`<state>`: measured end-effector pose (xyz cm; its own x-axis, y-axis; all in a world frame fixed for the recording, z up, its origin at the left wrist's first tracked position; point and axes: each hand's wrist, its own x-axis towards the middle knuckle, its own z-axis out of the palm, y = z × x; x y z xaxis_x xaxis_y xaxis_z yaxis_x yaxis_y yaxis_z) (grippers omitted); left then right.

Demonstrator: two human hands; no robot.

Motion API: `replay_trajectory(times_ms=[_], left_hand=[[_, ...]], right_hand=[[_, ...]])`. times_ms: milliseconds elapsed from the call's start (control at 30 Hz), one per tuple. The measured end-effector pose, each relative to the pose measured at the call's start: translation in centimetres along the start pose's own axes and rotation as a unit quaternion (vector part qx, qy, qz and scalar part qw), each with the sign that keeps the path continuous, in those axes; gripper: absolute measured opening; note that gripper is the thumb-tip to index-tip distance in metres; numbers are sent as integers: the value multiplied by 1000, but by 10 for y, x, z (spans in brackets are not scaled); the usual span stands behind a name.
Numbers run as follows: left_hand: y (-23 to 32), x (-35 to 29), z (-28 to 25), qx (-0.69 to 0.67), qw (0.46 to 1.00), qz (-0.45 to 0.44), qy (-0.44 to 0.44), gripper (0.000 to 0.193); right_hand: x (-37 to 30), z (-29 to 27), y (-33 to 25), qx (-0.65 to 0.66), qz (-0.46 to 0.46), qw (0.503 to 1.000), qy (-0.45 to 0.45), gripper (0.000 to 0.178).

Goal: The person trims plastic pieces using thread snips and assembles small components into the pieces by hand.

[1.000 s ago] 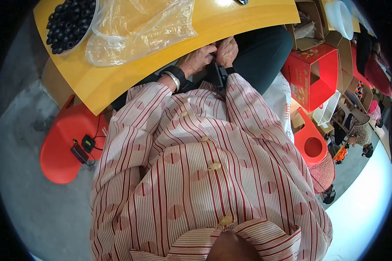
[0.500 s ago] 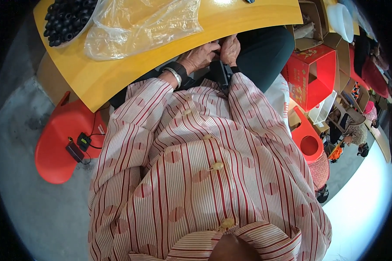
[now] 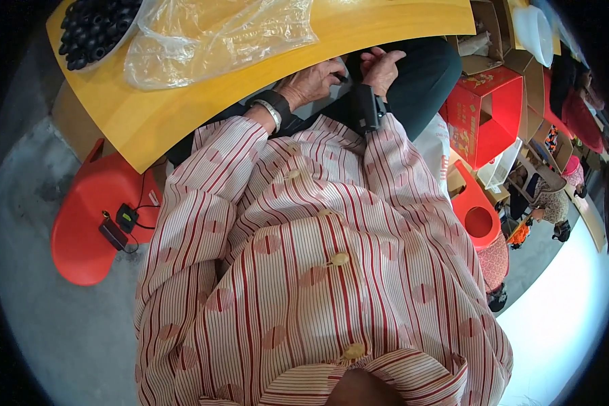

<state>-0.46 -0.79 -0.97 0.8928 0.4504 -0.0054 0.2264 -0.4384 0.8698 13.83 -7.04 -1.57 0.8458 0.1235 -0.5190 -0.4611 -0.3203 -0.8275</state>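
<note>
My left hand is closed at the fingertips on a small black piece, just below the table's front edge and over my lap. What kind of piece it is, I cannot make out. A short gap to the right, my right hand is raised over my dark trouser leg. One of its fingers is stretched out, others are partly bent, and nothing shows in it. At the table's far left, a pale bowl holds many small black rounded parts with holes. A clear plastic bag lies crumpled beside it.
The yellow table curves in front of me, its edge above my hands. A red chair with black cabled devices stands left. On the right are a red box, a red stool, cartons and another person.
My hands were close together at the fingers. Now my right hand has moved right and slightly up, its fingers apart, and the black piece shows in my left hand.
</note>
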Motion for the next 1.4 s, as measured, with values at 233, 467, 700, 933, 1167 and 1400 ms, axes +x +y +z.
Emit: replay_trajectory(times_ms=[233,467,700,933,1167,1400], left_hand=[[11,3,-9,-31,997,-64,-26,19],[5,5,-1,47,996,-65,-43,18],[-6,-3,2,72,997,-39,3,24],[2,-2,-2,37,998,-55,-1,24],[-4,-5,-1,41,998,-39,22,20],[-3,-7,-2,43,999,-21,0,19]], right_hand=[[-26,20,6,-146,-258,955,-21,64],[-27,22,10,-322,-356,877,-1,64],[-36,29,3,-370,-350,860,-36,36],[-23,28,23,-454,-408,791,-26,21],[-28,34,16,-491,-437,753,-21,15],[-29,35,17,-519,-405,752,-18,15]])
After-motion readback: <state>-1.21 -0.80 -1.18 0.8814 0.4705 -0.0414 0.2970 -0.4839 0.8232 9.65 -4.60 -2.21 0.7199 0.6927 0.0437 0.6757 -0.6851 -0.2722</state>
